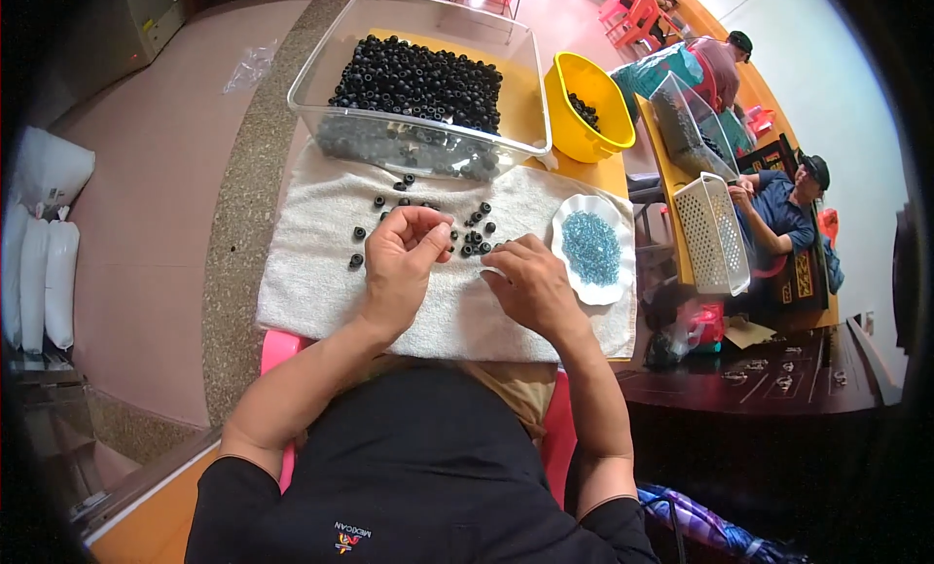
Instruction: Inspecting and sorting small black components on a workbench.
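Note:
My left hand [401, 267] is above the white towel [326, 214], with thumb and forefinger pinched together. What sits between those fingertips is too small or hidden to make out. Small round black pieces with a hollow centre [476, 238] lie loose on the towel between and beyond my hands. My right hand [535, 287] is lowered at the right of this cluster, thumb apart from the bent fingers. Its forefinger tip touches or nearly touches one black piece. Beside it stands a white wavy-rimmed dish [603, 296] of tiny clear-blue pellets [591, 248].
A big clear plastic bin [530, 87] with many black pieces stands at the back. To its right is a yellow tub [574, 141] holding more. At the far right, a person [783, 209] works near a white perforated basket [715, 238]. White sacks [49, 272] stand at far left.

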`<control>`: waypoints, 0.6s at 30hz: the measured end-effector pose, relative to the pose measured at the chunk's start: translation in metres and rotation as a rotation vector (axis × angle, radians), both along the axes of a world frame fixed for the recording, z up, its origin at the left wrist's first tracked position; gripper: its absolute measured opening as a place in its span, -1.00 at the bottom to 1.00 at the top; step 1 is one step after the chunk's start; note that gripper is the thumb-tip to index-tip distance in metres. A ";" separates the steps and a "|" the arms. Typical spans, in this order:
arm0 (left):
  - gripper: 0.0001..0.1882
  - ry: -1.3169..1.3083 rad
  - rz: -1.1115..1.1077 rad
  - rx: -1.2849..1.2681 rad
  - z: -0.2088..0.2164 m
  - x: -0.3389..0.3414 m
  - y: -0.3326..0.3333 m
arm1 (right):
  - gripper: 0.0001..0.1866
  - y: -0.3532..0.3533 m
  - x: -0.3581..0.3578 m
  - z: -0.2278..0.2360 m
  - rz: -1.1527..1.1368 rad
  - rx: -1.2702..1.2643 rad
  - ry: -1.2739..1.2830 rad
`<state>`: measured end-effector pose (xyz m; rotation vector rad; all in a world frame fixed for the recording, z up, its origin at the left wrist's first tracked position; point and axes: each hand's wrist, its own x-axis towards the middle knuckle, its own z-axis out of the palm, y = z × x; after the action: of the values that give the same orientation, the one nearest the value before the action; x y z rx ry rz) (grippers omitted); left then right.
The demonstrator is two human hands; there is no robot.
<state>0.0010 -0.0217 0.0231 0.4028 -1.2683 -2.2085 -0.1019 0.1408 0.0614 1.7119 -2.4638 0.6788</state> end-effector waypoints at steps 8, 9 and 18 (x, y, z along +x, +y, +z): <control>-0.89 -0.023 -0.035 -0.012 -0.002 -0.001 -0.003 | -0.82 -0.024 0.007 -0.013 -0.074 0.137 0.176; -0.89 -0.021 -0.034 -0.012 -0.002 -0.001 -0.003 | -0.82 -0.026 0.007 -0.016 -0.073 0.136 0.177; -0.89 0.001 -0.045 -0.016 -0.007 -0.003 -0.005 | -0.79 -0.034 0.000 -0.025 -0.039 0.242 0.256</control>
<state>-0.0017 -0.0266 0.0157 0.3700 -1.3052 -2.2347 -0.1022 0.1066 0.0369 1.6950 -2.4684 0.1480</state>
